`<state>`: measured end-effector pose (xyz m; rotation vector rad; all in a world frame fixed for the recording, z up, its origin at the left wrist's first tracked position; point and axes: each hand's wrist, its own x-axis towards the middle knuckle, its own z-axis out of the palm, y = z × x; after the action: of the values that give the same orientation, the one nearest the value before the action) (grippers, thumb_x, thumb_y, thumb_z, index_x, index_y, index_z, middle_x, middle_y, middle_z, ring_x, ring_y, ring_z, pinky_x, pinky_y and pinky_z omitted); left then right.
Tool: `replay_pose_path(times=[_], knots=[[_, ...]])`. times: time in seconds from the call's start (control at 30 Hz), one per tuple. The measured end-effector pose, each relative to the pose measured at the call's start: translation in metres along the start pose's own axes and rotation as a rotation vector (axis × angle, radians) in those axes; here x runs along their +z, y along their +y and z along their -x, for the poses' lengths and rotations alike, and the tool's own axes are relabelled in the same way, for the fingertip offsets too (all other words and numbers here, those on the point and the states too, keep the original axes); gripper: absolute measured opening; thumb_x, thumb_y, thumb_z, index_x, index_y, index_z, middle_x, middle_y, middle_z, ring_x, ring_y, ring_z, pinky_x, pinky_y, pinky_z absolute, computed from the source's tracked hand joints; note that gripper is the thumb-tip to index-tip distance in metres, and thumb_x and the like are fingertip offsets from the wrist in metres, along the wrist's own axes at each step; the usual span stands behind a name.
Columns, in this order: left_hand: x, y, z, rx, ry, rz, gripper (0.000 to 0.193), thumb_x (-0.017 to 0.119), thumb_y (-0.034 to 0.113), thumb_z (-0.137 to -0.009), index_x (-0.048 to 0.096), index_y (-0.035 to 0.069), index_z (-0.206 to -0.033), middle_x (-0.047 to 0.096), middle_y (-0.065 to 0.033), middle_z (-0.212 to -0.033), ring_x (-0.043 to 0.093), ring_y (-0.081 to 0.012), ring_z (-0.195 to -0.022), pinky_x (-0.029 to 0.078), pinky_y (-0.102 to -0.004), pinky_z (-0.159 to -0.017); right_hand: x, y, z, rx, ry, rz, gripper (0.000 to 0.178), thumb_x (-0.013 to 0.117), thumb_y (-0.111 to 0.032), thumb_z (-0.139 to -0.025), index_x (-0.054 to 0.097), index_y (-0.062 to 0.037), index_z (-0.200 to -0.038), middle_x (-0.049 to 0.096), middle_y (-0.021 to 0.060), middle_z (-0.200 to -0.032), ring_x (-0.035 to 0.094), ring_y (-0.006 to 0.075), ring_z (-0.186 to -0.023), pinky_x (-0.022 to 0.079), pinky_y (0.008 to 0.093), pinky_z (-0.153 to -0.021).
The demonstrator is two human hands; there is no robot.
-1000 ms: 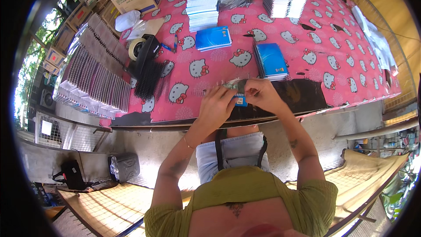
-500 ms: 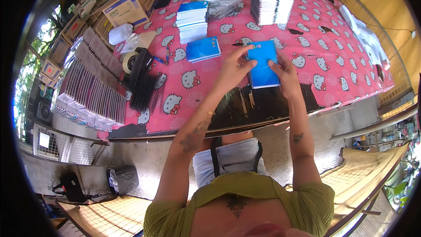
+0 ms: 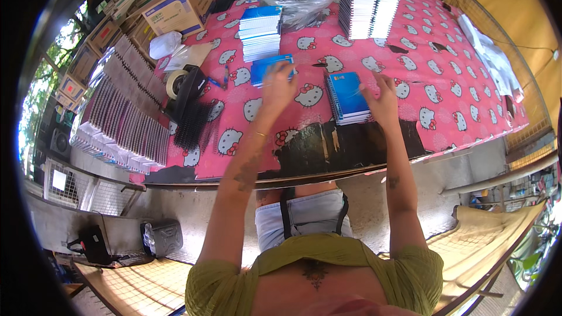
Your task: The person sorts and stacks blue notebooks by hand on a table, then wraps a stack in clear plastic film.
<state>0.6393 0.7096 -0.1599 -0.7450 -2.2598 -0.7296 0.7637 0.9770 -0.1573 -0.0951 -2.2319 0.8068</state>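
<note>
In front of me lies a small pile of blue-covered spiral notebooks [image 3: 346, 90], white page edges showing at its near side. My right hand [image 3: 381, 100] is at the pile's right edge, fingers spread and holding nothing. To the left, my left hand [image 3: 277, 86] reaches over a low pile of blue notebooks [image 3: 264, 70]. Motion smears its fingers, so whether they grip a cover cannot be seen. Just behind stands a taller stack of blue notebooks [image 3: 260, 34].
Black tape dispenser [image 3: 188, 89], black binding coils [image 3: 194, 127] and rows of spiral-bound books [image 3: 120, 117] stand left. At the back are a cardboard box [image 3: 175, 14], a plastic bag [image 3: 300, 0] and tall notebook stacks [image 3: 369, 9]. The pink tablecloth [image 3: 307, 96] is torn at the front edge.
Both hands have let go of the blue notebook, which now rests on the pile in front of me. My left hand has moved left to the low pile; my right stays beside the notebook.
</note>
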Motion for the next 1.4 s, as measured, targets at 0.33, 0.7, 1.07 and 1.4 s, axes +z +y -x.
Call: replay_pose_path(times=[0.33, 0.7, 1.07, 1.4], knots=[[-0.065, 0.003, 0.02, 0.188, -0.068, -0.153, 0.038, 0.058, 0.003, -0.082, 0.061, 0.003, -0.12, 0.065, -0.013, -0.105, 0.062, -0.0301, -0.098, 0.046, -0.0446, -0.088, 0.001, -0.117, 0.056, -0.175, -0.076, -0.449, 0.052, 0.075, -0.004, -0.082, 0.057, -0.0021, -0.131, 0.061, 0.0189, -0.116, 0.06, 0.0338, -0.11, 0.048, 0.0392, -0.094], [-0.07, 0.071, 0.145, -0.29, -0.085, 0.392, 0.052, 0.058, 0.004, -0.091, 0.048, 0.008, -0.143, 0.033, -0.0317, -0.142, 0.039, -0.0487, -0.129, 0.033, -0.049, -0.109, 0.076, -0.095, 0.118, 0.248, -0.387, -0.939, 0.039, 0.071, -0.001, -0.088, 0.053, -0.001, -0.122, 0.061, 0.0076, -0.107, 0.057, 0.0145, -0.102, 0.046, 0.028, -0.089], [-0.118, -0.104, 0.147, -0.354, -0.011, -0.656, 0.024, 0.065, 0.016, -0.089, 0.064, 0.005, -0.111, 0.062, -0.0131, -0.091, 0.065, -0.0337, -0.08, 0.056, -0.0446, -0.065, 0.068, -0.096, 0.115, 0.257, -0.48, -0.925, 0.026, 0.072, -0.008, -0.089, 0.065, 0.0011, -0.113, 0.067, 0.0043, -0.103, 0.057, 0.0089, -0.09, 0.046, 0.0238, -0.08], [-0.138, 0.018, 0.14, -0.323, -0.081, 0.355, 0.021, 0.071, 0.01, -0.089, 0.072, 0.003, -0.109, 0.071, -0.0116, -0.091, 0.066, -0.0223, -0.075, 0.051, -0.0293, -0.064, 0.067, -0.089, 0.114, 0.282, -0.565, -0.884, 0.024, 0.067, -0.007, -0.093, 0.068, -0.0005, -0.116, 0.068, 0.0023, -0.1, 0.057, 0.0072, -0.09, 0.045, 0.0227, -0.081]])
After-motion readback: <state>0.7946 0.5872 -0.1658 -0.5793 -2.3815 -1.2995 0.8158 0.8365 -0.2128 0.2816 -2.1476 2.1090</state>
